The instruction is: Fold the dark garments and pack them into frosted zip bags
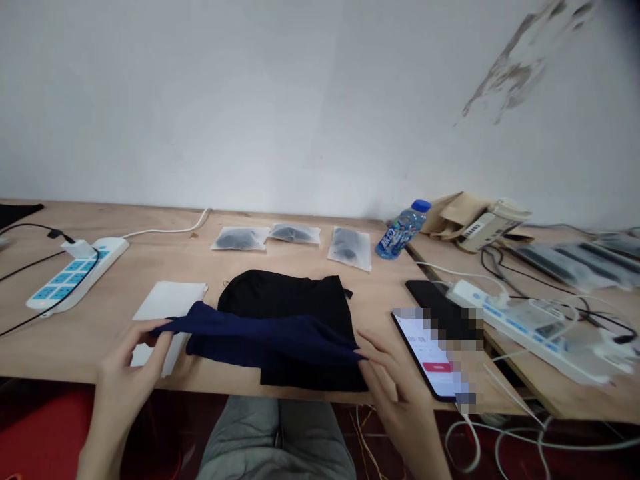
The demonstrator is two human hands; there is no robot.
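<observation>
Head view: my left hand is pinched, thumb against fingers, on the left end of the navy cloth. My right hand is pinched on its right end. The navy cloth spans between both hands, over part of the black cloth on the wooden table. A lit phone lies near my right hand.

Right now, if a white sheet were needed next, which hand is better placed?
Probably the left hand: it is beside the white sheets; the right hand is across the navy cloth from them. Both hold the cloth, so the left must release first.
</observation>
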